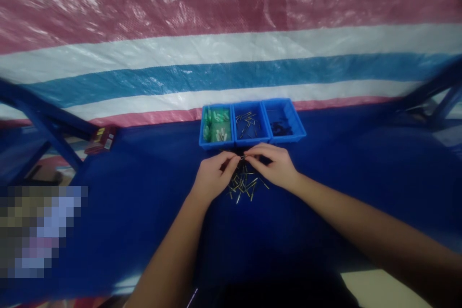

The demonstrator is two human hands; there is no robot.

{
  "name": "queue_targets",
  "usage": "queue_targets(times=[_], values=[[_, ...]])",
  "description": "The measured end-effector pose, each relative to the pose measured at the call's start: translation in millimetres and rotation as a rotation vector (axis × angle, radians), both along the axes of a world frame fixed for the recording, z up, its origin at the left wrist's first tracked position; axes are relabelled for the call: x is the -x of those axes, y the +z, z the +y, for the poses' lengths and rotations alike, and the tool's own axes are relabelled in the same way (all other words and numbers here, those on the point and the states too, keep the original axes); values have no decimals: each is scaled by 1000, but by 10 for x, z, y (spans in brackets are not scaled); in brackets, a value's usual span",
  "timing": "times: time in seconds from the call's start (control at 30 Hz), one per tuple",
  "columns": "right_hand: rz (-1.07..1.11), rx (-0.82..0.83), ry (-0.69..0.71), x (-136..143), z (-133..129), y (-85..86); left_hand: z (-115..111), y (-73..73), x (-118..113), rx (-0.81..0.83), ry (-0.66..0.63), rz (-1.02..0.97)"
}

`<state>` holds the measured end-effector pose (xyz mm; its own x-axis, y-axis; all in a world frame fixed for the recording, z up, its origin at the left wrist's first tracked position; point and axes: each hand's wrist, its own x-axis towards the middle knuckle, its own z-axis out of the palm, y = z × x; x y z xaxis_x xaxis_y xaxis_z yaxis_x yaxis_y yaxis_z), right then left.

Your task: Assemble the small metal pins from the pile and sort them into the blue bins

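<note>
My left hand (215,173) and my right hand (275,163) meet in front of the bins, fingertips pinched. Between them is a small, thin metallic piece (243,157), too small to name, with each hand at one end of it. Just below lies a loose pile of slim gold and silver metal pins (242,184) on the blue table. Behind my hands, the middle blue bin (267,131) holds several similar thin pieces. Small clear or whitish parts (221,133) lie in the left bin on green plastic. Dark small parts (281,127) rest in the right bin.
The blue tabletop (144,192) spreads around my hands. A striped plastic sheet (231,14) hangs behind it. Dark blue frame legs (54,125) stand at left and right. A dark red box (101,139) sits at the left edge. A blurred-out patch covers the lower left.
</note>
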<state>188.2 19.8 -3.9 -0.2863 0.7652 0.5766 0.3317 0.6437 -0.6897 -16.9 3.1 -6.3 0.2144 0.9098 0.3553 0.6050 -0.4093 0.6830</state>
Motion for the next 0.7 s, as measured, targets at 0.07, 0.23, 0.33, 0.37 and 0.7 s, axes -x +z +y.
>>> queue_targets(times=[0.07,0.23,0.33,0.37,0.7], values=[[-2,-1,-10,1,-2,3,2,-21,-5,-12,8,-23],[-9,-12,12,10,-5,14,0,-52,-19,-2,-1,-47],[-4,-28,36,14,-8,14,-4,-27,-18,28,-27,-26],[-1,-36,42,15,-9,13,-3,-16,-17,31,-35,-10],[-16,-68,31,20,-14,11,-4,-16,-33,-16,-25,-38]])
